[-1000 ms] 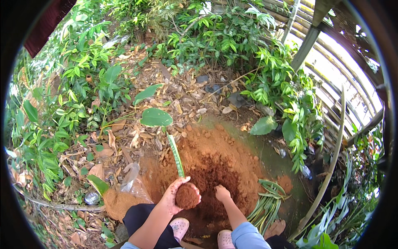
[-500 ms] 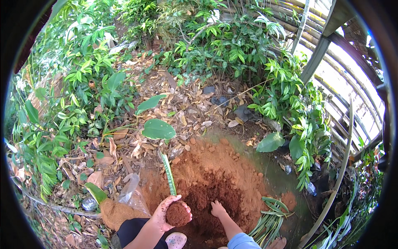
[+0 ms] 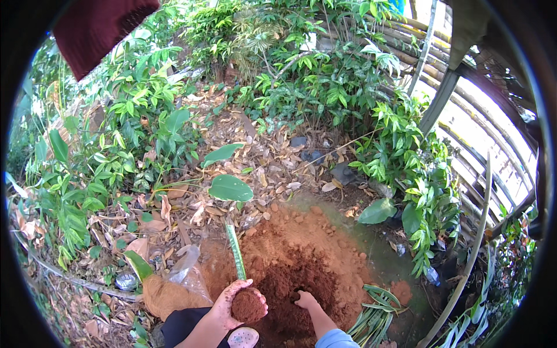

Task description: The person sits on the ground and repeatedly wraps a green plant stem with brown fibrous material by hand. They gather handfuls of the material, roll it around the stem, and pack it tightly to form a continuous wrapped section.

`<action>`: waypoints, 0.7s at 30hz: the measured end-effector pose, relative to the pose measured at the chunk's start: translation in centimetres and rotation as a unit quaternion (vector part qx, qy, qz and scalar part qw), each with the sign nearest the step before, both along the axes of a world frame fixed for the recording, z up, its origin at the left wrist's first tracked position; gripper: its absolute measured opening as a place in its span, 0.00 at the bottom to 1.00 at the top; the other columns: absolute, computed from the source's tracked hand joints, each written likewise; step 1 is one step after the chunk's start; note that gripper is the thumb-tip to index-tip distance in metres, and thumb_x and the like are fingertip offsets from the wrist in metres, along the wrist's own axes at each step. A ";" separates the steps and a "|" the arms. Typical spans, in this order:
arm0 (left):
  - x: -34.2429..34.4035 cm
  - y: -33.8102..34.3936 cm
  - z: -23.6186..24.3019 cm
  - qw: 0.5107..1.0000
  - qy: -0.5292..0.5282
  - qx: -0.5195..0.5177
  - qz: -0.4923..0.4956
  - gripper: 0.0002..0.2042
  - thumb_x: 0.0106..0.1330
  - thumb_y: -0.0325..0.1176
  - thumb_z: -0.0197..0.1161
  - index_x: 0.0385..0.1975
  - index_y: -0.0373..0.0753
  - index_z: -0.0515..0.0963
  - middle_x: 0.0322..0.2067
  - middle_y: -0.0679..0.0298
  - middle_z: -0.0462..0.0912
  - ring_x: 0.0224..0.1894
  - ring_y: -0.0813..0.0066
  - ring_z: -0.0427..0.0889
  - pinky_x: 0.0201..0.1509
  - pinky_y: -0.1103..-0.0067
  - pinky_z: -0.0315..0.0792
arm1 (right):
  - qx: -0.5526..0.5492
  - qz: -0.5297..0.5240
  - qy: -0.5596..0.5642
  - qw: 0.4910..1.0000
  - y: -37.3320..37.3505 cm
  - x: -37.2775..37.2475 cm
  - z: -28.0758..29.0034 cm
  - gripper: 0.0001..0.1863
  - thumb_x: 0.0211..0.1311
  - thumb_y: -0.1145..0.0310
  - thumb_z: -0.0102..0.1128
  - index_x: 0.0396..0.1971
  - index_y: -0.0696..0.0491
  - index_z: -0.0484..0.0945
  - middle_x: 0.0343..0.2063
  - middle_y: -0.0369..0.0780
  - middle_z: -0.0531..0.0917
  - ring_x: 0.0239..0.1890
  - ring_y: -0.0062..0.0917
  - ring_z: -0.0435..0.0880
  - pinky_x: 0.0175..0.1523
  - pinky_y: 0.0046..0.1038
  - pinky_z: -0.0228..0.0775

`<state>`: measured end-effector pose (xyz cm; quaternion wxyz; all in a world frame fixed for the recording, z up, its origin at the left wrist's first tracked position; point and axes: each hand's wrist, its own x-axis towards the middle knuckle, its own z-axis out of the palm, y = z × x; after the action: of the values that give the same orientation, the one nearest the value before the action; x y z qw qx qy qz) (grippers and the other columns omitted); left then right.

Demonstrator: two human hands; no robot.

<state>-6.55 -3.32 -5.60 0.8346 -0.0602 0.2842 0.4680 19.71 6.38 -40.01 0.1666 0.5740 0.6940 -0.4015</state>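
- Head view, the ground: a mound of orange-brown soil (image 3: 307, 229) spreads before the person, with darker, crumbly soil (image 3: 284, 269) at its middle; leaf litter (image 3: 272, 156) lies beyond.
- The surroundings: outdoors, leafy shrubs (image 3: 331, 81) line the far side, a bamboo fence (image 3: 406, 60) curves along the right, and one maroon cloth (image 3: 98, 35) hangs at upper left.
- Two hands, one soil ball: the left hand (image 3: 226, 301) is curled around a rounded soil ball (image 3: 248, 307), left of the dark soil.
- One banded snake plant leaf (image 3: 235, 250) stands up by the left thumb, its base hidden.
- The right hand (image 3: 306, 300) reaches into the dark soil, fingers bent; I cannot tell whether they pinch any.
- One clear plastic bag (image 3: 188, 277) beside one brown fibrous heap (image 3: 165, 297), at left.
- One bunch of long green leaves (image 3: 376, 316), too overlapped to count, at right.
- One perforated pale pink clog (image 3: 243, 337) below the left hand.
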 end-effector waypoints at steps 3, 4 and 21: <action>0.5 -0.9 0.4 0.999 -0.010 0.032 -0.017 0.14 0.62 0.40 0.55 0.25 0.35 0.75 0.26 0.53 0.78 0.32 0.56 0.80 0.41 0.63 0.76 | 0.039 -0.020 -0.005 0.999 -0.4 1.0 0.8 0.37 0.49 0.57 0.64 0.59 0.52 0.62 0.53 0.47 0.72 0.55 0.37 0.71 0.58 0.34 0.66; 0.7 -1.2 0.6 0.999 -0.017 0.046 -0.022 0.13 0.62 0.40 0.55 0.25 0.35 0.75 0.25 0.53 0.78 0.32 0.56 0.80 0.41 0.62 0.76 | 0.035 -0.046 0.015 0.998 -0.5 1.4 1.1 0.37 0.49 0.58 0.64 0.59 0.52 0.62 0.53 0.47 0.72 0.55 0.38 0.71 0.58 0.34 0.66; 1.8 -3.4 0.3 0.994 0.030 0.062 -0.083 0.14 0.57 0.42 0.59 0.22 0.36 0.75 0.24 0.55 0.79 0.29 0.58 0.80 0.39 0.65 0.76 | 0.084 -0.475 0.390 0.785 -2.4 2.2 11.9 0.11 0.47 0.77 0.63 0.32 0.55 0.73 0.24 0.38 0.78 0.26 0.25 0.79 0.31 0.27 0.73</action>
<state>-4.74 -6.77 -5.28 0.8638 0.0295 0.2842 0.4150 21.87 3.98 -28.07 -0.3785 0.6375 0.3703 -0.5597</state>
